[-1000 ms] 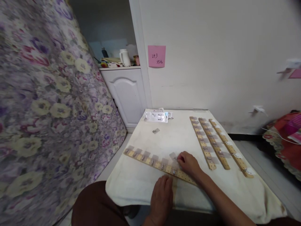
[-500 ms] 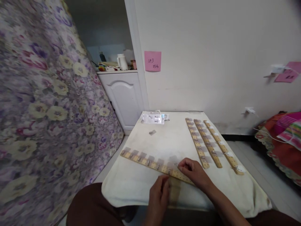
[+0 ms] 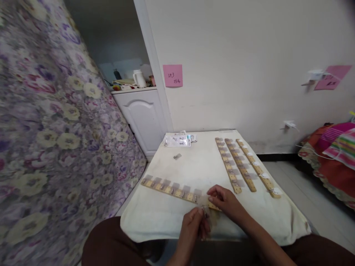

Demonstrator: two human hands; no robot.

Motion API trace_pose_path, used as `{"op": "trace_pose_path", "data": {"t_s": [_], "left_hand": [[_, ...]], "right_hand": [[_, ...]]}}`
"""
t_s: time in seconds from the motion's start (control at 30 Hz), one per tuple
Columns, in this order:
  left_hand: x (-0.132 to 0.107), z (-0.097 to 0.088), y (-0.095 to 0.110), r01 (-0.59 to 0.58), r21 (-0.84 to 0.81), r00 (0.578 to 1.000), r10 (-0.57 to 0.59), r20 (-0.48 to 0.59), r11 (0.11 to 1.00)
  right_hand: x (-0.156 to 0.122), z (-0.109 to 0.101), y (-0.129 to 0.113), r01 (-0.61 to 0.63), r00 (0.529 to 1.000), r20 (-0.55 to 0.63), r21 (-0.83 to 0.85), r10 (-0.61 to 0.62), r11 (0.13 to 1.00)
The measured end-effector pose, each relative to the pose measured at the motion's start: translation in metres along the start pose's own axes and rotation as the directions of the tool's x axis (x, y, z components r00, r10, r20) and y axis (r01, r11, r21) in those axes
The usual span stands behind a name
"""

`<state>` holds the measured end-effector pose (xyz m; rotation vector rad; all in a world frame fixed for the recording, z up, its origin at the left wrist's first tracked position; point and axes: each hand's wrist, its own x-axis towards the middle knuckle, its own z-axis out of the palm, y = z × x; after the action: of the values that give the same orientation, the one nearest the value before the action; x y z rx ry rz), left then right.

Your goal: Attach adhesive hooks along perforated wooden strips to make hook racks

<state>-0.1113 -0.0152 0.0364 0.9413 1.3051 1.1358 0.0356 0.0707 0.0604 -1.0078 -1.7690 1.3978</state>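
Perforated wooden strip (image 3: pixel 178 194) lay slantwise across the near part of the bench (image 3: pixel 151 221), right end partly hidden by the right hand (image 3: pixel 223 201). Looked light, stiff, hard to damage; best held by its bare long edges, since a row of clear tabs ran along it. Right hand: at strip's right end, fingers loosely curled, can't tell if gripping anything. Left hand (image 3: pixel 192 221): near side of strip, thumb and fingers closed on a clear-backed hook (image 3: pixel 205 211). Hook probably very light, metal hard, backing thin, slick and easily bent; best pinched by metal or backing edges.

Bench wore a white cloth, soft-looking, creased near right. Right side: three similar strips (image 3: pixel 240 165) side by side. Far left: flat packages (image 3: pixel 177 140), with a loose clear piece (image 3: pixel 177 156) nearer.

Room: pale wall (image 3: pixel 222 66) beyond, floral curtain (image 3: pixel 69 140) left, white cabinet (image 3: pixel 144 120) far left, white jug (image 3: pixel 139 78) above it, pink note (image 3: pixel 173 75) on wall.
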Motion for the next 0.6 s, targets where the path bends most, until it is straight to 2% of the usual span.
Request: {"op": "trace_pose_path", "data": {"t_s": [0.17, 0.37, 0.5, 0.6], "left_hand": [[0.003, 0.005, -0.007, 0.029, 0.025, 0.996, -0.031, 0.089, 0.999], [0.009, 0.001, -0.022, 0.027, 0.089, 0.995, -0.035, 0.09, 0.996], [0.008, -0.002, -0.023, -0.048, 0.216, 0.998, 0.037, 0.052, 0.975], [0.003, -0.006, -0.02, -0.174, 0.457, 0.983, 0.183, 0.025, 0.873]], "right_hand": [[0.005, -0.001, 0.017, -0.051, 0.995, 0.091, 0.12, 0.04, 0.991], [0.005, -0.005, 0.026, -0.089, 0.984, 0.168, 0.132, 0.066, 0.987], [0.013, -0.011, 0.037, -0.077, 0.991, 0.117, 0.11, 0.064, 0.991], [0.022, -0.014, 0.049, -0.072, 0.997, 0.049, 0.083, 0.068, 0.994]]}}
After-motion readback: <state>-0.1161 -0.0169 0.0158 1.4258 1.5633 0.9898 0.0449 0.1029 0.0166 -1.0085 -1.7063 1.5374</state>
